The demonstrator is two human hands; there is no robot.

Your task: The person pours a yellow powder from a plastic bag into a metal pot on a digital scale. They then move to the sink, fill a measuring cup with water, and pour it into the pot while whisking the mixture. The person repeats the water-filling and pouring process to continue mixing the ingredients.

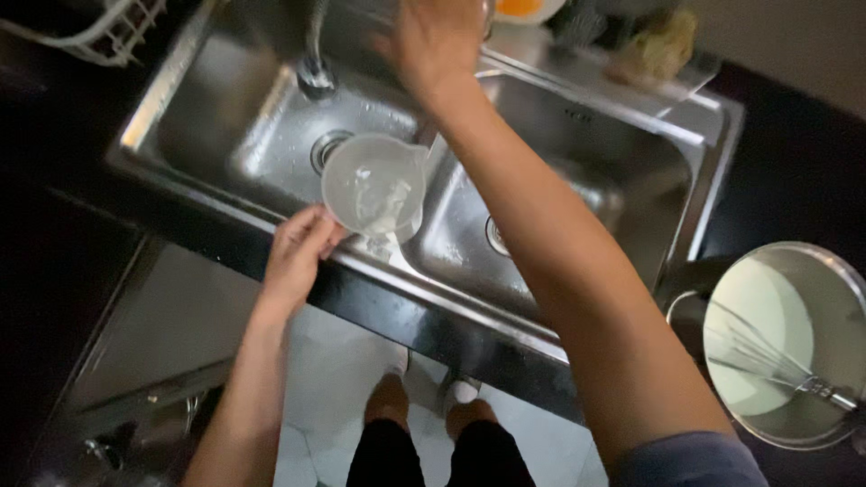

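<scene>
My left hand (298, 252) grips a clear plastic measuring jug (373, 187) by its near side, holding it over the front rim of a steel double sink (271, 135). The jug holds a little water and tilts toward me. My right hand (433, 36) reaches far across to the back of the sink, by the tap (316, 54). Its fingers are partly cut off by the frame's top edge, so what they touch is unclear.
A steel pot (794, 343) with white liquid and a wire whisk (776, 361) stands on the dark counter at right. A white dish rack (108, 27) is at top left. A sponge (663, 41) lies on the sink's back ledge. My feet stand on pale floor tiles.
</scene>
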